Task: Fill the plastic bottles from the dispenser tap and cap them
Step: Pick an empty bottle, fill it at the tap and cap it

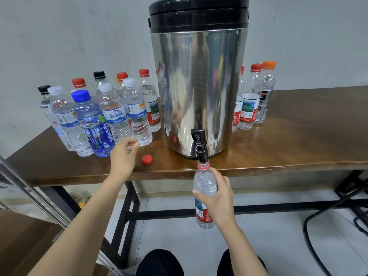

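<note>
my right hand (219, 198) was wrapped round the open bottle (205, 184), holding it upright just off the table (308, 140) front edge, with its red-ringed neck right under the tap (200, 144) of the steel dispenser (199, 86). the tap overhung that edge, so the bottle hung in free air below the tabletop. my left hand (124, 154) hovered over the wood, fingers loosely curled and holding nothing, just beside the red cap (147, 159) near the edge. capped bottles (111, 112) crowded the left side. three more bottles (250, 104) stood right of the dispenser, with open tabletop beyond them.
</note>
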`<move>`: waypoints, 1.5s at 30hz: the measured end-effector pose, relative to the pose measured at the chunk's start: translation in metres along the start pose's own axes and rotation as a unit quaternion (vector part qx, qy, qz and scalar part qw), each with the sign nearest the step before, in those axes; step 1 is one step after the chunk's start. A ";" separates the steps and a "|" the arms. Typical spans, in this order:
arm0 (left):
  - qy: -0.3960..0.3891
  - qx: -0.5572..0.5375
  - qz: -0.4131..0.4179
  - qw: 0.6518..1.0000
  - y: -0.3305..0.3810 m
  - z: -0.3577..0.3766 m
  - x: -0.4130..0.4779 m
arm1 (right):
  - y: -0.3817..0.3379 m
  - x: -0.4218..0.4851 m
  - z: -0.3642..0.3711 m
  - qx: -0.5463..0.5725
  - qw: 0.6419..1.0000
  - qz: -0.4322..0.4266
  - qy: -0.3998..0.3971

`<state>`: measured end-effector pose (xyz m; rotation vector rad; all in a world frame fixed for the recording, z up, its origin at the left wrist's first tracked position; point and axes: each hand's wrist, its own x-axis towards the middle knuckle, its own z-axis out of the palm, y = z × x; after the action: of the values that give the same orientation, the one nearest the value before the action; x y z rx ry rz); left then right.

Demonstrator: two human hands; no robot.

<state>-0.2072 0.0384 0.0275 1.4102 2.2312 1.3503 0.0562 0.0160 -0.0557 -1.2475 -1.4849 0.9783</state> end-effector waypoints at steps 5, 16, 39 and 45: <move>-0.131 0.097 0.039 0.986 -0.020 0.005 -0.011 | 0.001 -0.004 0.001 -0.006 1.000 0.000 -0.002; -0.113 -0.026 0.014 0.993 0.003 0.017 -0.028 | -0.008 -0.021 0.007 -0.017 0.999 -0.001 -0.033; -0.080 -0.161 0.155 0.971 0.121 -0.118 -0.003 | -0.171 0.035 0.072 0.018 0.975 -0.198 -0.104; -0.099 -0.109 0.149 0.978 0.112 -0.125 0.031 | -0.177 0.062 0.106 0.001 0.977 -0.182 -0.112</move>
<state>-0.2232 0.0039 0.1939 1.7598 1.7402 1.4156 -0.0926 0.0467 0.0965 -0.8399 -1.8079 0.8910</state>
